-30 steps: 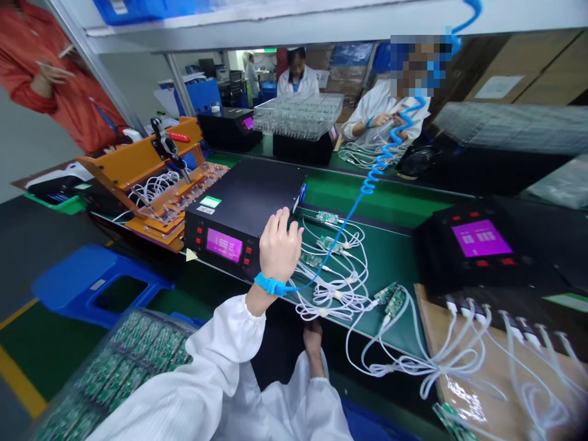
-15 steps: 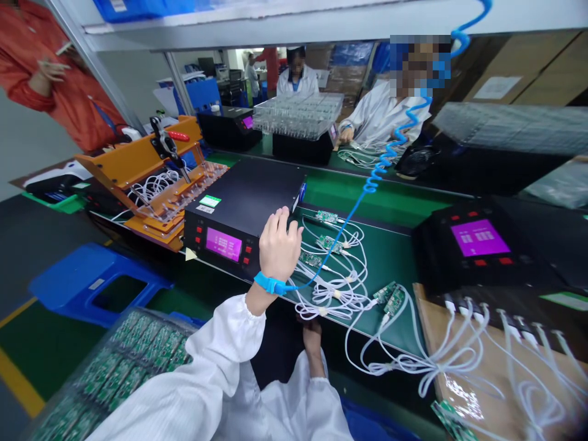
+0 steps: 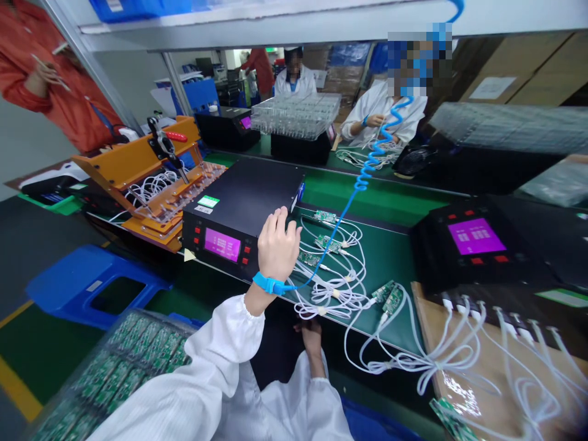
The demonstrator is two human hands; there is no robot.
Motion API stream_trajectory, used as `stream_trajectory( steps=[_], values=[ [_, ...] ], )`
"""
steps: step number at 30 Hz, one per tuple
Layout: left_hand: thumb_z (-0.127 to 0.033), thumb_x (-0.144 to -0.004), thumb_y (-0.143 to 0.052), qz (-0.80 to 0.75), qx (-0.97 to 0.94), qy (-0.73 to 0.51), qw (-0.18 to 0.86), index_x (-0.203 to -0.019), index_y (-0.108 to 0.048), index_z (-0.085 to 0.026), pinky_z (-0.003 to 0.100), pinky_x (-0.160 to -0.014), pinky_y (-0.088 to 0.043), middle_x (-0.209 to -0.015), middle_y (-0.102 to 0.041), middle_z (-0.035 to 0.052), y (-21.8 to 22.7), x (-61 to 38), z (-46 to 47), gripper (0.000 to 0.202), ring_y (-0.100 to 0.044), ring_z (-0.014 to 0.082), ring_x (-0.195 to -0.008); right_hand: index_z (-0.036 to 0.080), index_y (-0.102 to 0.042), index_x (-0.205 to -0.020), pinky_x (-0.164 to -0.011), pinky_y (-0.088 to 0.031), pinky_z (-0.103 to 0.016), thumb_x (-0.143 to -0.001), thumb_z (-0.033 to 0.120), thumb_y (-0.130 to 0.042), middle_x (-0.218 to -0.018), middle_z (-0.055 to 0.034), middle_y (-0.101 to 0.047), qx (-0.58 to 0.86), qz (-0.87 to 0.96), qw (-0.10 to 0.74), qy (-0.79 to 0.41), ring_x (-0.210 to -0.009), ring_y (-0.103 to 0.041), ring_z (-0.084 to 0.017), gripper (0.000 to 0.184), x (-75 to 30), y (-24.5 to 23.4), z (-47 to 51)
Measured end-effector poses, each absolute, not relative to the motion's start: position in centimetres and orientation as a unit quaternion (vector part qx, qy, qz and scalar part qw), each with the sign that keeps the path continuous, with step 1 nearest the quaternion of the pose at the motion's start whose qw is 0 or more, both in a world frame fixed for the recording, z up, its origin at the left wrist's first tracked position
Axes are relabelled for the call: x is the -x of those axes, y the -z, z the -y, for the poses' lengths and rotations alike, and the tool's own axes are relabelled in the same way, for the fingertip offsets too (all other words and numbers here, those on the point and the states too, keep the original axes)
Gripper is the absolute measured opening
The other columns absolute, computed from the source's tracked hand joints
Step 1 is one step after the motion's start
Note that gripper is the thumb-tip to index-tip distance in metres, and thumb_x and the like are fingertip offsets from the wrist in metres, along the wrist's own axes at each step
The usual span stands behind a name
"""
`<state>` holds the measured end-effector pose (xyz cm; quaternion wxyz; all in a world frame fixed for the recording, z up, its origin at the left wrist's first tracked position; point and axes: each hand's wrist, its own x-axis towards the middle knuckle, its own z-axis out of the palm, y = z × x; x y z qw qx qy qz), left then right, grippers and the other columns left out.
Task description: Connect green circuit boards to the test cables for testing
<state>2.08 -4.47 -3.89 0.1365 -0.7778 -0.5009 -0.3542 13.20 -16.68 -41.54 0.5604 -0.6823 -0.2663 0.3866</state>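
Observation:
My left hand [image 3: 277, 246] is raised at the right front corner of a black tester box [image 3: 239, 205] with a purple screen. Its fingers lie together, slightly bent, with the tips against the box's edge, and nothing shows in them. A blue wrist strap [image 3: 266, 283] on that wrist runs to a coiled blue cord [image 3: 367, 165]. My right hand [image 3: 312, 335] is low at the near edge of the green mat [image 3: 390, 257], its fingers hidden. Small green circuit boards [image 3: 390, 296] on white cables [image 3: 335, 288] lie just right of my left hand.
A second black tester [image 3: 478, 242] stands at the right, with a row of white plugs on brown card [image 3: 463, 367]. An orange clamp fixture [image 3: 147, 165] is at the left, a blue stool [image 3: 87, 282] below it. Bagged boards [image 3: 119, 367] lie near left. Co-workers sit across the bench.
My hands have stayed where they were. The coiled cord has swung slightly and the view has shifted a little; the co-worker opposite has moved their hands.

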Motion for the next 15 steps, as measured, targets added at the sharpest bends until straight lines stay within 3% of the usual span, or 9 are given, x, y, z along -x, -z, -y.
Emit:
stream_trajectory(
  steps=[8,15],
  values=[
    [-0.028,-0.106,-0.049,0.497,0.779,0.353,0.146,-0.105,-0.075,-0.016,0.052,-0.11,-0.055,-0.143,-0.067,0.0181,3.94,-2.06,4.43,0.029,-0.065,0.0337,-0.132,0.02,-0.071,-0.073,-0.07,-0.062,-0.041,-0.057,0.039,-0.064,-0.076,-0.0105,-0.076,0.659,0.285,0.573,-0.394,-0.072,-0.074,-0.032,0.026,-13.54,40.88,16.57],
    [-0.028,-0.106,-0.048,0.499,0.779,0.352,0.143,-0.104,-0.075,-0.016,0.052,-0.111,-0.054,-0.144,-0.067,0.0177,3.84,-2.05,4.51,0.03,-0.064,0.0338,-0.133,0.02,-0.072,-0.074,-0.07,-0.062,-0.04,-0.057,0.034,-0.057,-0.076,-0.0095,-0.077,0.67,0.309,0.56,-0.378,-0.069,-0.074,-0.031,0.027,-13.36,40.8,16.67]
  ],
)
